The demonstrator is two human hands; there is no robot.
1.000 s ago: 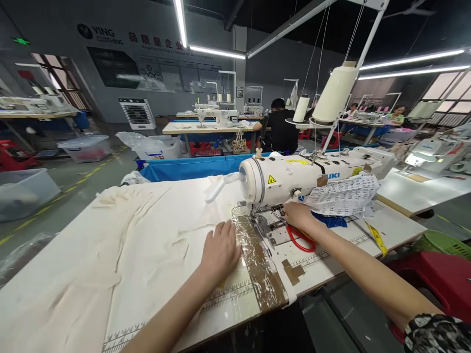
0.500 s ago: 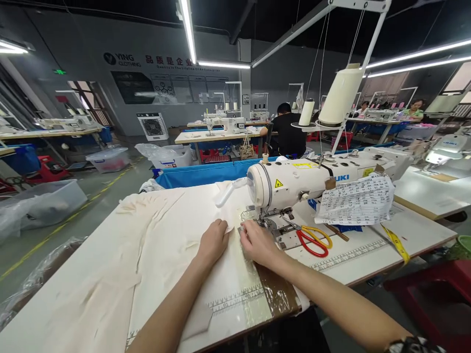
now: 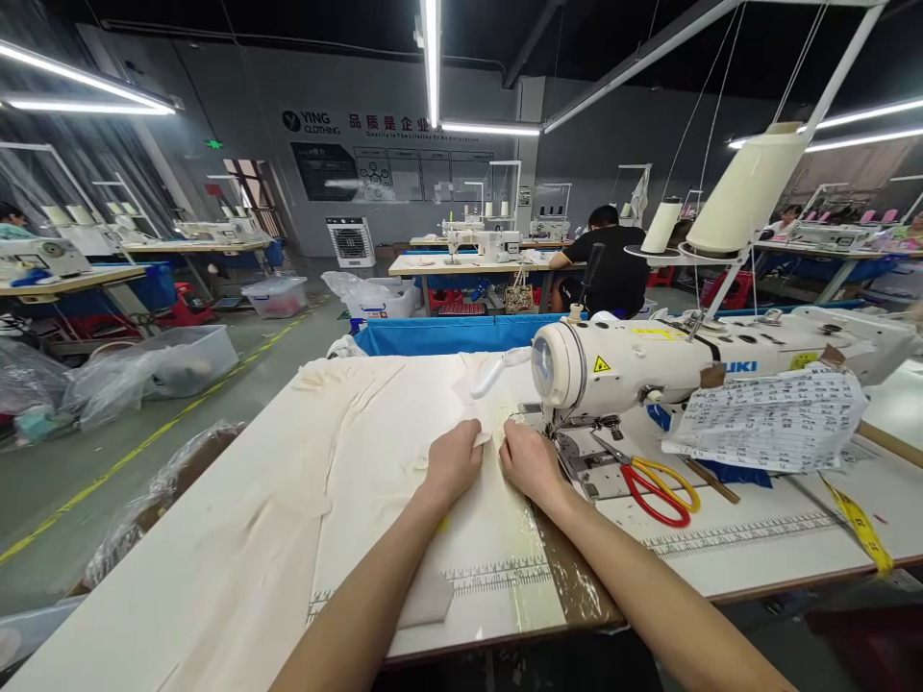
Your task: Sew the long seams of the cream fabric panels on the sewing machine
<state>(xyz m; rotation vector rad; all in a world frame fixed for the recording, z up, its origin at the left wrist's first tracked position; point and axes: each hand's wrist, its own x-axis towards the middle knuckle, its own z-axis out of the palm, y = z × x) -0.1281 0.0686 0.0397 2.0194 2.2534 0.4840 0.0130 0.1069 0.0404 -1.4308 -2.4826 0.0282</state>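
My left hand (image 3: pixel 454 463) is closed on a small cream fabric piece (image 3: pixel 483 439), whose corner pokes out by the thumb. Close beside it, my right hand (image 3: pixel 532 465) has its fingers curled together, just left of the needle area of a white sewing machine (image 3: pixel 612 360). Whatever those fingers hold is hidden. Thin cream cloth (image 3: pixel 245 557) lies loosely over the left part of the white table (image 3: pixel 497 615). Red-and-yellow-handled scissors (image 3: pixel 660 490) rest on the table to the right of the machine's needle plate.
Handwritten paper (image 3: pixel 768 418) hangs on the machine's front. A yellow tape measure (image 3: pixel 858 524) drapes over the table edge. Thread cones (image 3: pixel 750 192) stand above the machine. Blue cloth (image 3: pixel 439 334) borders the far edge. A person in black (image 3: pixel 612 259) sits beyond.
My view has turned left, so the machine and table appear further right. Both hands stay near the needle, the right fingers slightly further from it. The fabric corner in my left hand shows more clearly.
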